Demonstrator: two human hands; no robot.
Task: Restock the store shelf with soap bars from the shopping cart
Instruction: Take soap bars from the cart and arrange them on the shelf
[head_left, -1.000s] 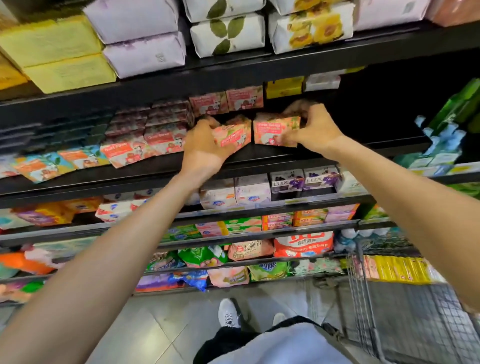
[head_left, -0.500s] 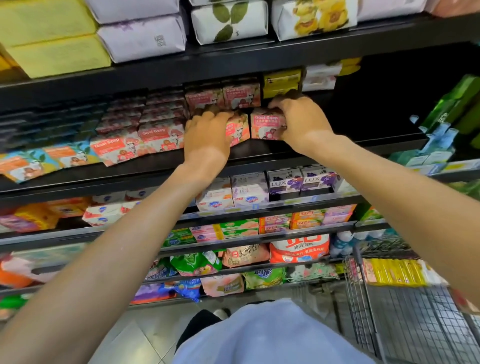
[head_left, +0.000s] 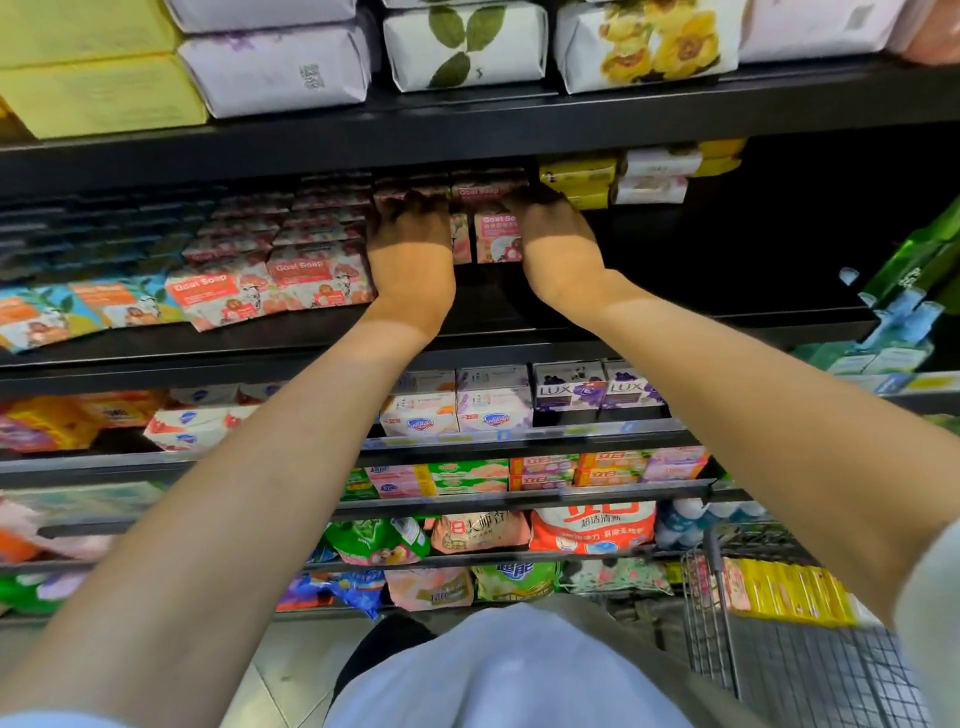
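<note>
Wire-mesh shopping cart (head_left: 810, 670) sits nearest, low right, with yellow packs (head_left: 789, 590) stacked at its far end. Both forearms reach up and over the lower rows to the dark shelf (head_left: 649, 319) at chest height. Left hand (head_left: 410, 244) and right hand (head_left: 558, 241) lie knuckles-up, each over a pink soap bar; one box (head_left: 496, 236) stands on edge between them. Grip: fingers curl over the box tops, but whether they clasp or only press I cannot tell, as the fingertips are in shadow. Further back, a stack of pink boxes (head_left: 485, 189) sits just behind the hands.

Judged step: seating two bars on the shelf, pushing them back. Next move calls for squaring them against the rear stack, letting go, then reaching to the cart.
</note>
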